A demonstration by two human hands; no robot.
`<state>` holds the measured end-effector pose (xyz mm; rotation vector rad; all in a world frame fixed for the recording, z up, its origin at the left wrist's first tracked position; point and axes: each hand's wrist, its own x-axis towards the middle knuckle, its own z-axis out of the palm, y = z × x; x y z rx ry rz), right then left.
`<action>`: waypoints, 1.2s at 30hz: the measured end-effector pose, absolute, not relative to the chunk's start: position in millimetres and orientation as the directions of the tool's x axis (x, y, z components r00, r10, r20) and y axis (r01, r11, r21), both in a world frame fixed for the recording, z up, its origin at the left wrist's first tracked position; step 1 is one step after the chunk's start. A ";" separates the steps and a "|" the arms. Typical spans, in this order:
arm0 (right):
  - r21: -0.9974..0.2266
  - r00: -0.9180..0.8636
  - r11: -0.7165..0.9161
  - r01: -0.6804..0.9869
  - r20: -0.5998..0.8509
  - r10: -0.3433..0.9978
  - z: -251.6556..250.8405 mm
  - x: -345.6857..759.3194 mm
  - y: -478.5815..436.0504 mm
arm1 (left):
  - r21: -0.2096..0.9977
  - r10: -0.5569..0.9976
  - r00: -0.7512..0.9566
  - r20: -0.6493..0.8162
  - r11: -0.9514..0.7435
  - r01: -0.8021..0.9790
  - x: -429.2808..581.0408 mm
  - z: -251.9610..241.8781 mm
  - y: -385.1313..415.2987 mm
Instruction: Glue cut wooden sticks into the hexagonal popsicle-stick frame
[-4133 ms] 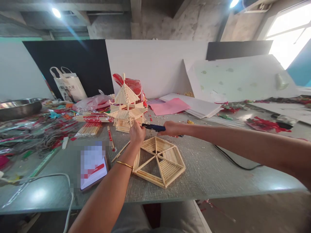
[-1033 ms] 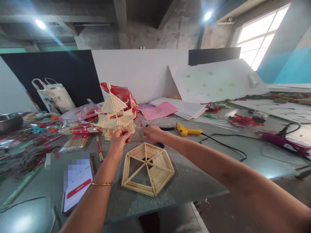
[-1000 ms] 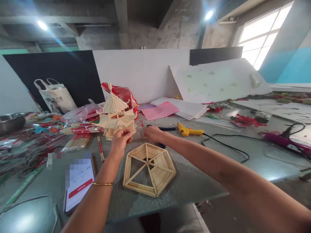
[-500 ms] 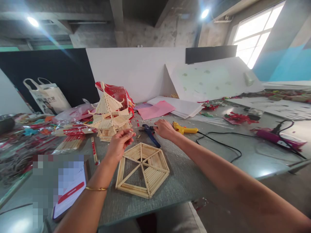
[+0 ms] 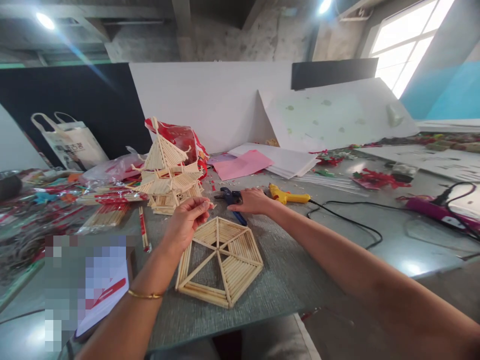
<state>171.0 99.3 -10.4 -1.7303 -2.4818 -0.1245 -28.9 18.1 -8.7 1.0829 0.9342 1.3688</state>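
My left hand (image 5: pixel 188 219) is raised just over the near edge of a flat hexagonal panel of wooden sticks (image 5: pixel 221 262). Its fingers pinch a short piece of wooden stick. My right hand (image 5: pixel 253 201) lies palm down on the table behind the panel. Its fingers are loosely bent and rest against a blue-handled cutter (image 5: pixel 231 198), without gripping it. A pagoda model made of sticks (image 5: pixel 167 172) stands just behind my left hand. A yellow glue gun (image 5: pixel 288 195) with a black cord lies to the right of my right hand.
Packs of sticks (image 5: pixel 108 212) and red wrappers clutter the left of the grey table (image 5: pixel 300 280). A phone (image 5: pixel 99 295) lies at the near left. Pink paper (image 5: pixel 242 164) and white sheets lie at the back. A purple tool (image 5: pixel 435 210) lies far right.
Four seconds ago my right hand held the cutter at the stick in my left hand. It has since laid the cutter on the table; my left hand stays pinched.
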 end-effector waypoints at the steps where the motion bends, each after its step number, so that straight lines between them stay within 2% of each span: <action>1: -0.054 -0.360 0.377 0.925 0.200 0.911 -8.6 168.3 96.6 | 0.967 0.994 0.010 0.106 -0.101 -0.236 -28.5 -9.3 18.0; 3: -0.240 -0.424 0.500 0.832 0.304 0.853 -4.7 161.0 89.8 | 0.977 0.990 -0.027 0.136 -0.139 -0.164 -27.7 -11.2 18.6; 6: -0.571 -0.552 0.629 0.527 0.332 0.765 -1.0 148.3 77.8 | 0.975 0.978 -0.066 0.200 -0.205 -0.085 -26.4 -14.6 20.3; 9: -0.779 -0.604 0.552 0.296 0.295 0.741 1.0 139.8 66.8 | 0.968 0.966 -0.070 0.249 -0.250 -0.016 -25.5 -15.2 20.5; 13: -0.938 -0.605 0.307 0.161 0.152 0.782 5.7 138.3 58.6 | 0.950 0.950 -0.073 0.303 -0.295 0.106 -25.1 -12.6 18.5; 17: -0.990 -0.610 0.120 0.078 0.048 0.791 8.9 139.8 57.4 | 0.909 0.932 -0.064 0.356 -0.330 0.253 -25.2 -14.0 17.4; 20: -0.991 -0.591 0.064 0.115 -0.016 0.807 9.5 140.6 58.5 | 0.833 0.910 -0.016 0.414 -0.372 0.410 -26.2 -16.4 17.0; 29: -0.962 -0.678 0.163 0.218 -0.029 0.735 10.2 145.5 62.5 | 0.514 0.811 0.168 0.560 -0.500 0.697 -30.3 -4.1 10.8; 32: -0.951 -0.686 0.191 0.243 -0.030 0.727 9.0 144.6 62.1 | 0.455 0.805 0.187 0.563 -0.491 0.743 -28.1 -1.0 6.4; 36: -0.932 -0.689 0.221 0.287 -0.041 0.724 9.0 143.0 59.6 | 0.431 0.854 0.182 0.488 -0.417 0.800 -25.3 0.4 1.2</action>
